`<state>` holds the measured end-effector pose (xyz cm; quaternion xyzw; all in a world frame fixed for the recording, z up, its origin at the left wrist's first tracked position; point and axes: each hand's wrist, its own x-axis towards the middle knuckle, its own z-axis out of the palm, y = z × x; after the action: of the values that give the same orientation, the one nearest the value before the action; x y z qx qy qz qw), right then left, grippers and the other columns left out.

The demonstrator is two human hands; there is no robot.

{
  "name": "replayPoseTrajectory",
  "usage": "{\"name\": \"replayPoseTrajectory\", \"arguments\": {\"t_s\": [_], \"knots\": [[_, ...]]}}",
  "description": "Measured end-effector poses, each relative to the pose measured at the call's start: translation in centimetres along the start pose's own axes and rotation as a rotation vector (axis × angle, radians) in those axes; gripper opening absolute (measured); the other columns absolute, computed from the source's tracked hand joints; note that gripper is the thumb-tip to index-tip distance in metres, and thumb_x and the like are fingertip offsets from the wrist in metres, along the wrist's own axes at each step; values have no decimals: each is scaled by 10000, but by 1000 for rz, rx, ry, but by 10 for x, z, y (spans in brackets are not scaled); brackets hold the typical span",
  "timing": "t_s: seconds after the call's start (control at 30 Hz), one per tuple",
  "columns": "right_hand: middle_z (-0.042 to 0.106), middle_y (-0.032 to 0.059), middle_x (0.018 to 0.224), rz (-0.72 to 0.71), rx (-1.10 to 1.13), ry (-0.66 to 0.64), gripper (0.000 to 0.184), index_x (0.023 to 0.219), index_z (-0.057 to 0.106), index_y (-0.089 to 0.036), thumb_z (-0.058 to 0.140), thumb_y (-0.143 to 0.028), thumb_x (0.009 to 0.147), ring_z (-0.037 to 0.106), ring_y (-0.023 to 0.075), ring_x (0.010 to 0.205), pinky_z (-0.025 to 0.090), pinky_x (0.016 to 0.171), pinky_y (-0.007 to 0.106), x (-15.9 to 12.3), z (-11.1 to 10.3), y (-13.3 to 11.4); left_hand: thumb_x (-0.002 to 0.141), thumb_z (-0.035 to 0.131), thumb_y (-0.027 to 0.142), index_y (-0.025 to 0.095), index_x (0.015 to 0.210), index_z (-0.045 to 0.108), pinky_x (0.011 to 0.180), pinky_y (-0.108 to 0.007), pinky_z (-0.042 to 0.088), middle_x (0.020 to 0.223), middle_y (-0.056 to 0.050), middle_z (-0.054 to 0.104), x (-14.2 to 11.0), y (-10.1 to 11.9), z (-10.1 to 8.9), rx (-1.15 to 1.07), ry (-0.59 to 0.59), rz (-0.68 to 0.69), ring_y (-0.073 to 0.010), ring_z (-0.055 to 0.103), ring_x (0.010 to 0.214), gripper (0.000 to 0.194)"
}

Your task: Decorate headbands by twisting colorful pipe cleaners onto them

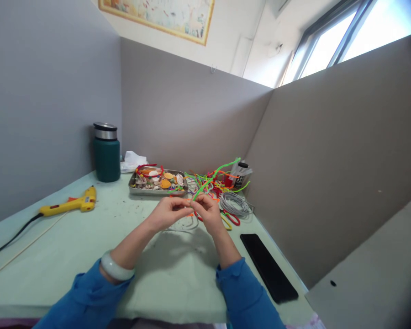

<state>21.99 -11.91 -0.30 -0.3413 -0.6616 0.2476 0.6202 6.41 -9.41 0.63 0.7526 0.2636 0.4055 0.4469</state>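
Near the middle of the table my left hand (167,213) and my right hand (208,211) meet at the fingertips. Both pinch the lower end of a bright green pipe cleaner (210,179), which slants up and to the right from my fingers. An orange bit shows by the fingertips, but I cannot tell whether it is held. Just behind my hands lies a heap of colourful pipe cleaners (222,186). Scissors with red and yellow handles (233,218) lie partly hidden beside my right hand.
A metal tray (157,192) of shells and small pieces stands behind my left hand. A yellow glue gun (71,205), its cord and a thin stick lie left, near a green flask (107,155). Right are coiled grey wire (235,204) and a black phone-like slab (269,267). Grey partitions surround the table.
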Motion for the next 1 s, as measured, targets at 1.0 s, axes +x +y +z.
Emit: {"name": "replayPoseTrajectory", "arguments": {"t_s": [1.0], "knots": [[503, -17, 667, 125, 135, 16, 173, 635, 542, -180, 622, -291, 741, 466, 118, 643, 400, 628, 248, -2, -2, 7, 771, 535, 315, 123, 659, 605, 511, -226, 254, 584, 21, 417, -4, 9, -2, 7, -147, 34, -100, 326, 570, 233]]}}
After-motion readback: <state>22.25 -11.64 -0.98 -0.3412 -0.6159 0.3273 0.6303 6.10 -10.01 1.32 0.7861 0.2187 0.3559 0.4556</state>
